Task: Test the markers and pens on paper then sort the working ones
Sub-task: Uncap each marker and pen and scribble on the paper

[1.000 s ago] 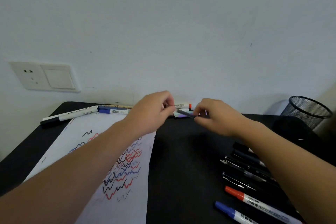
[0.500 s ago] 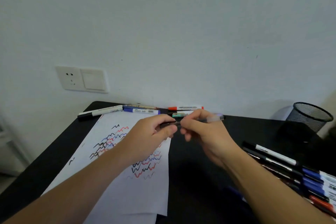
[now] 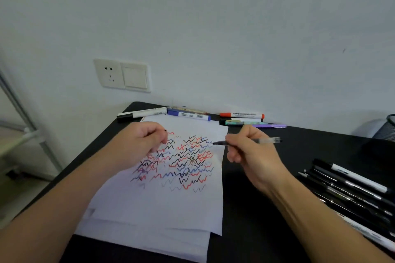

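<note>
My right hand (image 3: pixel 250 149) grips a clear-barrelled gel pen (image 3: pixel 265 140), uncapped, with its dark tip pointing left just above the right edge of the white paper (image 3: pixel 158 205). The paper is covered with red, blue and black squiggles. Over the paper's upper left, my left hand (image 3: pixel 141 141) has its fingers curled around a small dark piece, probably the pen's cap, which is mostly hidden. A row of markers (image 3: pixel 188 114) and pens (image 3: pixel 241 115) lies along the wall behind the paper.
A pile of dark pens and white markers (image 3: pixel 354 190) lies at the right of the black table (image 3: pixel 256 220). A black mesh pen holder (image 3: pixel 386 128) stands at the far right edge. A wall socket and switch (image 3: pixel 121 74) sit above the table's left corner.
The two hands have pulled apart: the cap came off in my left hand and the right hand turned the pen tip-first toward the paper. The camera tilted down over the sheet.
</note>
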